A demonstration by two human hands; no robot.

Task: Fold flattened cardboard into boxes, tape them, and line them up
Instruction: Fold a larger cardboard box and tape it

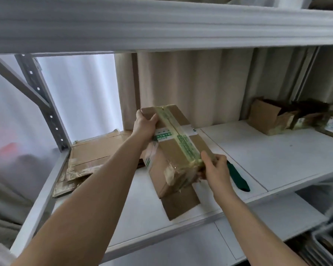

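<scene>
White shelf (277, 162) with flattened cardboard (88, 156), boxes (267, 118)

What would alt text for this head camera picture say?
Two hands, left hand and right hand, hold a taped cardboard box over a white shelf, flattened cardboard at left, more boxes at right.

Both arms reach forward, left hand (144, 124) and right hand (214, 167) gripping.
</scene>
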